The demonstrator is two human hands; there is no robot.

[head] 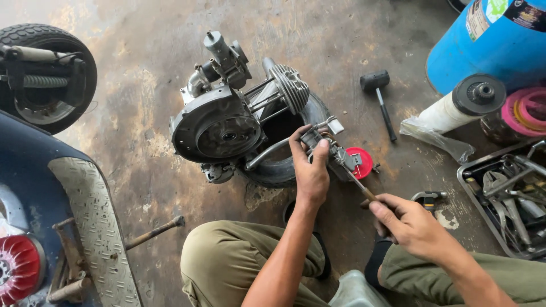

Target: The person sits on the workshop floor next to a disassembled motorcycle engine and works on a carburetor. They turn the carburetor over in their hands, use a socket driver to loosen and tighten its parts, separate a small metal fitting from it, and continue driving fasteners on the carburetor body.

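My left hand point(310, 170) grips a small grey metal carburettor-like part point(325, 145) held above the floor. My right hand point(406, 224) holds the handle of a screwdriver point(359, 185), whose shaft points up into that part. Just behind sits a scooter engine point(227, 122) with a round cover, a finned cylinder point(290, 85) and a tyre under it. A small red round lid point(364, 162) lies on the floor right behind the held part.
A black rubber mallet point(380, 96) lies on the stained concrete. A blue drum point(489, 40), a white roll point(460, 105) and a tray of tools point(506, 199) stand at the right. A scooter body point(74, 227) and wheel point(45, 74) fill the left.
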